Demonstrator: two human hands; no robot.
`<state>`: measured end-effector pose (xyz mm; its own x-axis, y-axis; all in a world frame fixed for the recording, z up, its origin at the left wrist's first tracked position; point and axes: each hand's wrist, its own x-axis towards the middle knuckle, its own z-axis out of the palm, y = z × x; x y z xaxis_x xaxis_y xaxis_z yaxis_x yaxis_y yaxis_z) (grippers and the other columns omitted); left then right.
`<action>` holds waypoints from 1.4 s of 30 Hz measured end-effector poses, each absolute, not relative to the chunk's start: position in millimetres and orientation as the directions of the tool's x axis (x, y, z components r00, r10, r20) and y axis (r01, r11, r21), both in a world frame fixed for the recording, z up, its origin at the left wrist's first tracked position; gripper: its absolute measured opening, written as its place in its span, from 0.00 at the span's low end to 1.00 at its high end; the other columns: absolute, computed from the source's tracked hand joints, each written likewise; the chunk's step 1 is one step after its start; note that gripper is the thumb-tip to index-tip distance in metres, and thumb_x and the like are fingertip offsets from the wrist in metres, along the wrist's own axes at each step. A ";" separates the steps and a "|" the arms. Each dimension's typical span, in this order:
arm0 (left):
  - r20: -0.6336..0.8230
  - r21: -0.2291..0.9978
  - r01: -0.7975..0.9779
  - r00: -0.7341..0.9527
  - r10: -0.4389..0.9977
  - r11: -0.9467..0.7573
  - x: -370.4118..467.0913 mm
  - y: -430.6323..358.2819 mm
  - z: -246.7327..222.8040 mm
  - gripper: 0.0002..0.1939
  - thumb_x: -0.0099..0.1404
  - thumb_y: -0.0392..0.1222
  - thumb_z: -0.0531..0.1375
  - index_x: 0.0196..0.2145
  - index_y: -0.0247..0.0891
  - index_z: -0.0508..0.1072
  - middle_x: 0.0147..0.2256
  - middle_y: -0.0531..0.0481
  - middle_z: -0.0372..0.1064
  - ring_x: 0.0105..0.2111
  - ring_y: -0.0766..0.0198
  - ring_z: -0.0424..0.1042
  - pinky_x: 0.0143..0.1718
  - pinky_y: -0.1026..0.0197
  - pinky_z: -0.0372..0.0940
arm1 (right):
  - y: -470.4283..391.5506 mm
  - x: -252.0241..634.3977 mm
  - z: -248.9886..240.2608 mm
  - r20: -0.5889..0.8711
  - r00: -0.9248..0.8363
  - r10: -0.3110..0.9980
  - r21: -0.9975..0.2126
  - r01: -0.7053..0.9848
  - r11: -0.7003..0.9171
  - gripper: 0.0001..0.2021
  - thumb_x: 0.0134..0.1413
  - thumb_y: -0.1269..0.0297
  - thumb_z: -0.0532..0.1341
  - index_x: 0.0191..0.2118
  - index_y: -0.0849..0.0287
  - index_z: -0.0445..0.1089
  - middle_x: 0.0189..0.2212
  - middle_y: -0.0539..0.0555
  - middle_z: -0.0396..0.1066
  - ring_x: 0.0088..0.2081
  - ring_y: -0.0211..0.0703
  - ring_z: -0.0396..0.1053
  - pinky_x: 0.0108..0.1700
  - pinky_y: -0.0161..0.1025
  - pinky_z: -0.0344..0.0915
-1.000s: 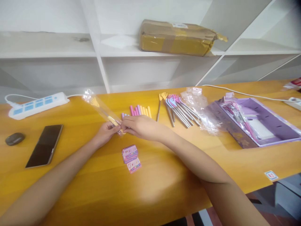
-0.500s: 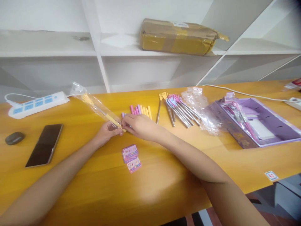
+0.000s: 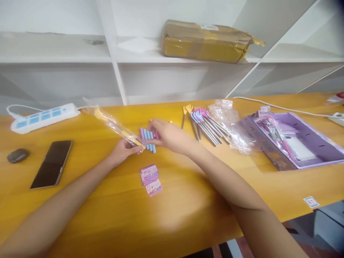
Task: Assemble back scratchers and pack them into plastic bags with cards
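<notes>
1. Head view: the wooden table [image 3: 107, 222] is bearing everything listed below.
2. The purple box [image 3: 313, 129] is standing open at far right, well apart from your hands.
3. The loose scratchers [image 3: 207, 130] are lying between your right hand [image 3: 169, 135] and that box.
4. The yellow scratcher [image 3: 126, 134], inside a clear sleeve [image 3: 112, 126], is slanting away leftward from your left hand [image 3: 122, 152]; its handle end is pointing toward your right.
5. Your left, the nearer hand, is pinching that handle end between thumb and fingers.
6. Your right is arching over the coloured tubes [image 3: 148, 134], just beside the handle; whether it is gripping one, you cannot tell.
7. The printed cards [image 3: 149, 173] are lying nearer you.
</notes>
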<state>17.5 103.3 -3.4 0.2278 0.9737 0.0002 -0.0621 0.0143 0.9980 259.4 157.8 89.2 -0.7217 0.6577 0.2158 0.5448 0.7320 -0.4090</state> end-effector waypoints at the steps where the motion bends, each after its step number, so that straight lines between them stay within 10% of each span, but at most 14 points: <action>1: 0.003 0.997 -0.075 0.221 0.975 0.014 16.6 103.5 -5.0 0.16 0.58 0.48 0.76 0.39 0.37 0.80 0.32 0.50 0.78 0.30 0.62 0.74 0.33 0.61 0.70 | 160.0 262.2 91.3 0.174 -0.729 0.662 -0.421 0.552 0.720 0.20 0.62 0.49 0.70 0.46 0.61 0.68 0.43 0.55 0.72 0.35 0.38 0.65 0.36 0.34 0.51; 6: 0.027 0.996 -0.088 0.233 0.972 -0.007 13.2 104.2 -9.4 0.16 0.59 0.46 0.75 0.41 0.38 0.79 0.31 0.51 0.77 0.28 0.64 0.73 0.34 0.61 0.69 | 165.8 264.4 88.5 -0.030 -0.809 0.587 -0.500 0.521 0.692 0.23 0.59 0.45 0.71 0.36 0.61 0.68 0.33 0.51 0.71 0.30 0.35 0.61 0.35 0.34 0.49; 13: 0.045 0.999 -0.024 0.337 0.940 -0.040 17.7 101.8 3.7 0.13 0.61 0.47 0.74 0.37 0.38 0.78 0.30 0.52 0.74 0.29 0.64 0.73 0.34 0.62 0.69 | 166.3 248.3 61.9 0.056 -0.890 0.453 -0.728 0.274 0.629 0.20 0.69 0.48 0.63 0.35 0.61 0.68 0.29 0.48 0.68 0.29 0.33 0.60 0.34 0.33 0.51; 24: -0.005 1.000 -0.014 0.348 0.938 0.011 20.6 100.1 6.4 0.14 0.60 0.47 0.74 0.36 0.37 0.77 0.30 0.51 0.76 0.29 0.63 0.74 0.35 0.60 0.71 | 168.9 241.0 45.9 0.131 -0.874 0.468 -0.735 0.231 0.637 0.23 0.71 0.50 0.61 0.28 0.61 0.61 0.22 0.44 0.56 0.25 0.31 0.52 0.32 0.32 0.47; 42: -0.013 1.000 0.009 0.440 0.898 0.011 16.1 101.6 6.6 0.13 0.65 0.45 0.72 0.40 0.37 0.74 0.32 0.53 0.74 0.29 0.67 0.72 0.33 0.63 0.68 | 175.9 242.5 35.0 0.082 -0.932 0.354 -0.839 0.127 0.529 0.22 0.74 0.52 0.56 0.34 0.64 0.72 0.27 0.48 0.66 0.29 0.32 0.60 0.36 0.30 0.57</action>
<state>16.1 101.6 6.6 0.4401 0.8978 -0.0135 0.0090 0.0106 0.9999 242.5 175.9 35.0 -0.9317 0.3538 0.0823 0.1269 0.5294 -0.8388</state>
